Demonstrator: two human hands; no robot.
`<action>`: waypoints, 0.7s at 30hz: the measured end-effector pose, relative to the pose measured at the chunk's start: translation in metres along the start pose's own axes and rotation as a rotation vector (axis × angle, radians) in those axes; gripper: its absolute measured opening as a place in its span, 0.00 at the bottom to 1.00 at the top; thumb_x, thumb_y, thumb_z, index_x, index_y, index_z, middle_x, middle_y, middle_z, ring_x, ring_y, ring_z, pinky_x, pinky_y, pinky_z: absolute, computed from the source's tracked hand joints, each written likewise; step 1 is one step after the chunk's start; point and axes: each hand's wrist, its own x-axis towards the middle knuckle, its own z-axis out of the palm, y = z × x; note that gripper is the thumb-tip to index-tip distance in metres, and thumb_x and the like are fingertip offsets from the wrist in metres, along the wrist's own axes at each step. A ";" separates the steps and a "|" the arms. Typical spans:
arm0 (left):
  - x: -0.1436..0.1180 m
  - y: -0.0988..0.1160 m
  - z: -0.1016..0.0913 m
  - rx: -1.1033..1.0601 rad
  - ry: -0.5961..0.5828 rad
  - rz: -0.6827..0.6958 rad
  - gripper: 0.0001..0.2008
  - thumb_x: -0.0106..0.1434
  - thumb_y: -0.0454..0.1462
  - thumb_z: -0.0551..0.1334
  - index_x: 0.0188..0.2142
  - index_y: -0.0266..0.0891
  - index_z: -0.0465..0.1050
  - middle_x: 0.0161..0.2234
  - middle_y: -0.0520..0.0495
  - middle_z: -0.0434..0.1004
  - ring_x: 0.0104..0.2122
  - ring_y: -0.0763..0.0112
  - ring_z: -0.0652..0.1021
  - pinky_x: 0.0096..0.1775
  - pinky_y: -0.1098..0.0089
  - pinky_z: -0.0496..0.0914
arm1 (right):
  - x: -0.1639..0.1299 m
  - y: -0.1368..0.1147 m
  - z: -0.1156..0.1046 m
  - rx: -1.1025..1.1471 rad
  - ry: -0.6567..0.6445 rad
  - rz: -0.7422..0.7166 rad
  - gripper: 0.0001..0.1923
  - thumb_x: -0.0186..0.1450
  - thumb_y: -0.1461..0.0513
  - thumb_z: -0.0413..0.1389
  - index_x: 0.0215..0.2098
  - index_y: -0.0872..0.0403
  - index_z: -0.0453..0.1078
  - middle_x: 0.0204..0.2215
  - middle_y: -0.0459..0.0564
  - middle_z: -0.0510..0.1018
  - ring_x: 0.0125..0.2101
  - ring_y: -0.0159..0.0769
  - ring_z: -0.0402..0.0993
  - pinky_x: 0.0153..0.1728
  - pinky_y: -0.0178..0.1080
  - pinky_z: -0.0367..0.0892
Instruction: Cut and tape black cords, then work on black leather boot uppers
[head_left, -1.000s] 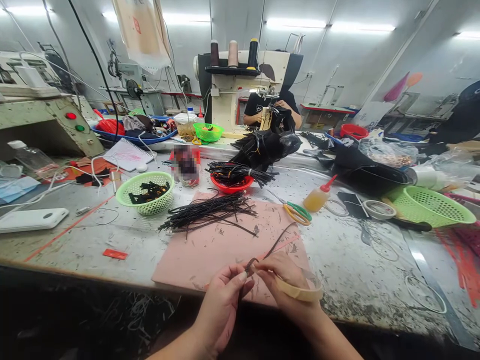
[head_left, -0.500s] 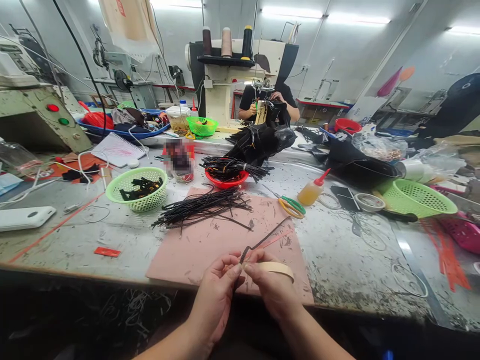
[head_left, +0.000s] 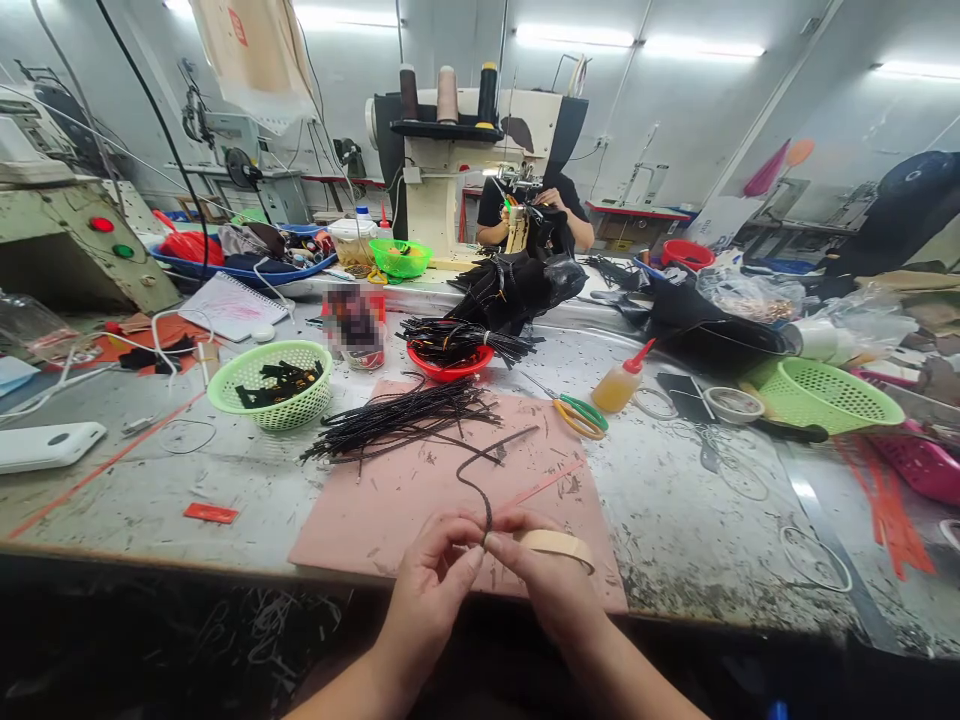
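Both of my hands meet over the front edge of a pink mat [head_left: 375, 510], pinching one dark braided cord [head_left: 475, 482]. My left hand [head_left: 439, 570] grips it from the left, and my right hand [head_left: 544, 570] presses thumb and fingers on it from the right. From my fingertips the cord curves away over the mat. A roll of cream tape [head_left: 561, 545] sits at my right hand; whether it is worn or lies behind the fingers I cannot tell. Beyond lies a bundle of black cords [head_left: 405, 418]. Scissors [head_left: 581, 415] with green and orange handles rest at the mat's far right corner.
A light green basket [head_left: 271, 385] of black pieces stands left, and a red bowl [head_left: 450, 368] with more cords behind the bundle. A glue bottle [head_left: 619, 385] and another green basket [head_left: 832, 395] are right. A co-worker [head_left: 536, 215] sits behind the sewing machine [head_left: 442, 190].
The cord's free end has swung left and now curves across the mat toward the bundle. My hands stay together, nearly in place. The view has shifted slightly.
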 end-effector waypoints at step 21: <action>0.003 0.014 0.001 -0.186 -0.119 -0.308 0.13 0.44 0.43 0.70 0.22 0.36 0.72 0.18 0.51 0.72 0.21 0.73 0.70 0.27 0.74 0.64 | -0.005 -0.023 -0.005 -0.327 -0.193 -0.270 0.08 0.56 0.58 0.57 0.25 0.54 0.70 0.24 0.47 0.73 0.26 0.33 0.69 0.27 0.34 0.66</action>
